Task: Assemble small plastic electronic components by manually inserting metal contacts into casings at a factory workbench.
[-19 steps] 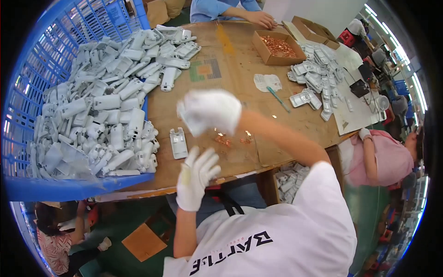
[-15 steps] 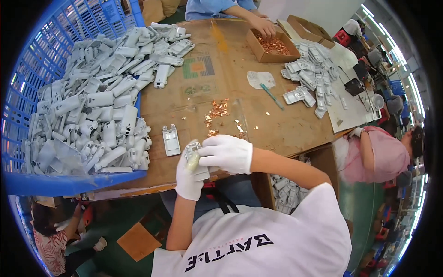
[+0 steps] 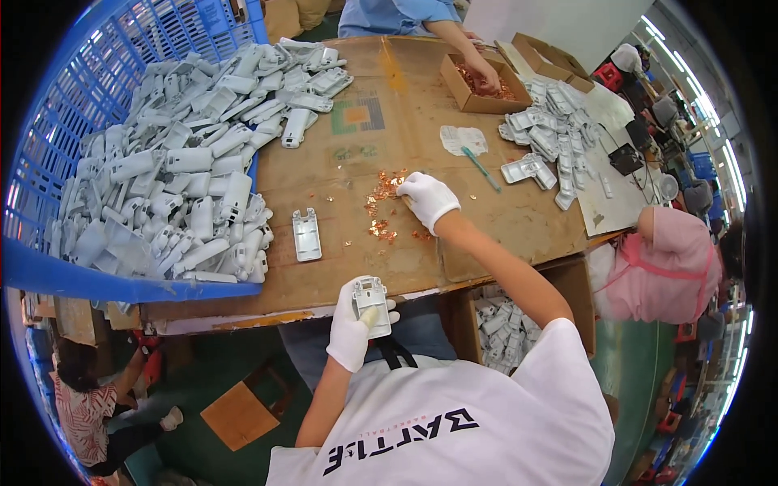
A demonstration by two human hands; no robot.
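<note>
In my white-gloved left hand (image 3: 350,324), close to the table's front edge, is a light grey plastic housing (image 3: 372,296), held with its hollow side up and my thumb across it. My right hand (image 3: 429,200), gloved too, reaches over the table to a loose scatter of small copper-coloured metal pieces (image 3: 379,212). Its fingers are curled together at the right edge of that scatter; whatever lies between the fingertips is hidden. Another grey housing (image 3: 306,235) lies alone on the table, left of the copper pieces.
A blue plastic basket (image 3: 130,279) heaped with grey housings fills the left. Across the table, a co-worker's hand (image 3: 484,77) dips into a cardboard box (image 3: 478,103) of copper pieces. Housings (image 3: 559,138) and a teal pen (image 3: 481,168) lie at right. Below the edge stands a box of housings (image 3: 504,328).
My right hand has left the housing and moved up and forward to the copper pieces. My left hand has shifted slightly right, and the housing's hollow side now shows.
</note>
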